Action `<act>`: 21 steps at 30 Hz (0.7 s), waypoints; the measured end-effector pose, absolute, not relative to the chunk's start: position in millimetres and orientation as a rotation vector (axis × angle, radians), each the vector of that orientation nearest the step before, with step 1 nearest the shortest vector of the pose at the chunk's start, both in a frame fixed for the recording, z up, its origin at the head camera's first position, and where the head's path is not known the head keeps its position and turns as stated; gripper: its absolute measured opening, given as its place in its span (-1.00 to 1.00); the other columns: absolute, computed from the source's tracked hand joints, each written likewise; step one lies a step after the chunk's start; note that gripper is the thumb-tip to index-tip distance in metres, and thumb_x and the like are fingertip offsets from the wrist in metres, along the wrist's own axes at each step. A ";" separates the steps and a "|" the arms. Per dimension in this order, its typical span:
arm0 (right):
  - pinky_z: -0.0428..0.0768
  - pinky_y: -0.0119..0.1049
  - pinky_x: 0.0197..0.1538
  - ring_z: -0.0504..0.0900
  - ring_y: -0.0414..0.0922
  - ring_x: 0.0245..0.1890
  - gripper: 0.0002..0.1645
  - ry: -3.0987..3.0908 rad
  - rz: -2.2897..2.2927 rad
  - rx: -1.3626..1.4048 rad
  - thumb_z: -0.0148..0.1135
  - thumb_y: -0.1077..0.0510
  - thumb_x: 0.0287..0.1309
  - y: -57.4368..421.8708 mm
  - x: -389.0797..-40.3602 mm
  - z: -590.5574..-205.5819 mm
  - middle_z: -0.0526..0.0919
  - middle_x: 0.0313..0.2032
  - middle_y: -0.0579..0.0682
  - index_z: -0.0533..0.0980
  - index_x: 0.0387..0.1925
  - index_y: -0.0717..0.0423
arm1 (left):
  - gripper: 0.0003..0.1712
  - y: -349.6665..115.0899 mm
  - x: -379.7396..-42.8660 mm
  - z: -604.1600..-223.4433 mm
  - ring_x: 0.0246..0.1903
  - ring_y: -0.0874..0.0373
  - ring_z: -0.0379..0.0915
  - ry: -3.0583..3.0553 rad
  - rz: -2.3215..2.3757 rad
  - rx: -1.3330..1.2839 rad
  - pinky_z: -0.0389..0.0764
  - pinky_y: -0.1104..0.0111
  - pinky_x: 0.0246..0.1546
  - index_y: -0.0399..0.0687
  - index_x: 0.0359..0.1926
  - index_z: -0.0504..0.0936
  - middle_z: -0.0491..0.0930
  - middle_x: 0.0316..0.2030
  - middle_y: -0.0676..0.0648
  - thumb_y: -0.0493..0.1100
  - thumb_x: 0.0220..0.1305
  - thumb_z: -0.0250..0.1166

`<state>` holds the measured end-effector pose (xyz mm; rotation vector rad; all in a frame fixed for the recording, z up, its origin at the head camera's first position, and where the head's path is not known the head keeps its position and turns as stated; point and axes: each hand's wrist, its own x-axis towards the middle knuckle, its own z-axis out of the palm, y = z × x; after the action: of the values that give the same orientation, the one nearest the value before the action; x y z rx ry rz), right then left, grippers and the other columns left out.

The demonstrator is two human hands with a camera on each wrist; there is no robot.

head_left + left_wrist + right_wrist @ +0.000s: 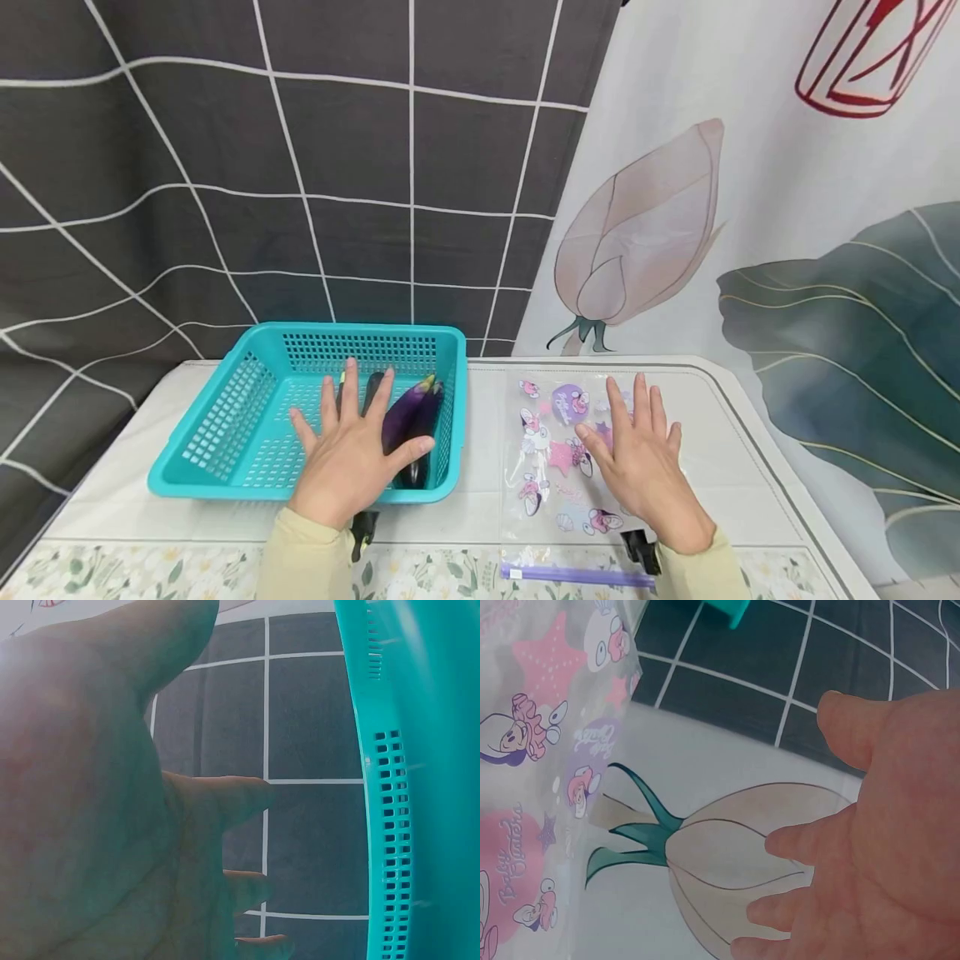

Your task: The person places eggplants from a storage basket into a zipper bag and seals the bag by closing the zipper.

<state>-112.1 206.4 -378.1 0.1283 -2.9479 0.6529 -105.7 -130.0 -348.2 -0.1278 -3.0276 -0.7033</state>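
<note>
My left hand (pixel 348 454), fingers spread, hovers over the front of a turquoise plastic basket (pixel 202 408) with perforated walls. Inside the basket, on its right side, lie several dark purple eggplants (pixel 405 417), partly hidden behind that hand. Palm down and fingers spread, my right hand (pixel 645 462) is above a clear zip bag (pixel 517 517) printed with pink and purple cartoon figures. The bag lies flat, its purple slider strip (pixel 577 575) toward me. Both hands hold nothing. In the left wrist view the basket wall (pixel 390 825) stands beyond the left palm.
The basket and bag share a white table (pixel 480 517) with a floral strip (pixel 420 575) along its near edge. A dark grid-patterned cloth (pixel 360 150) hangs behind on the left. On the right hangs a white curtain (pixel 757 167) printed with a flower bud and leaves.
</note>
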 end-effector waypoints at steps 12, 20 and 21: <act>-0.23 0.63 0.21 -0.32 0.47 0.47 -0.04 -2.945 0.668 0.140 0.01 -0.26 0.44 207.2 -111.3 -379.2 -0.30 0.50 0.48 -0.02 0.55 0.23 | 0.19 -132.5 -106.3 -348.8 0.46 -0.50 -0.59 -3.037 -0.707 -0.123 -0.61 -0.51 0.14 0.05 0.60 0.00 -0.43 0.56 -0.33 0.61 0.17 0.05; -0.21 0.62 0.22 -0.31 0.47 0.48 -0.04 -2.939 0.675 0.152 0.02 -0.25 0.44 208.2 -111.5 -378.7 -0.29 0.51 0.47 -0.02 0.55 0.23 | 0.18 -133.5 -106.0 -348.6 0.45 -0.53 -0.55 -3.043 -0.701 -0.124 -0.62 -0.51 0.13 0.05 0.60 0.01 -0.43 0.56 -0.34 0.62 0.17 0.04; -0.20 0.62 0.22 -0.30 0.47 0.48 -0.05 -2.938 0.671 0.153 0.02 -0.25 0.44 208.4 -111.5 -378.5 -0.28 0.51 0.47 -0.01 0.55 0.23 | 0.18 -133.6 -105.7 -348.8 0.45 -0.54 -0.55 -3.044 -0.704 -0.124 -0.62 -0.52 0.12 0.04 0.59 0.01 -0.42 0.56 -0.34 0.61 0.17 0.05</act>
<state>-111.5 208.4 -378.5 0.1526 -2.9380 0.6708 -105.7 -133.6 -348.8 -0.1242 -3.0438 -0.7036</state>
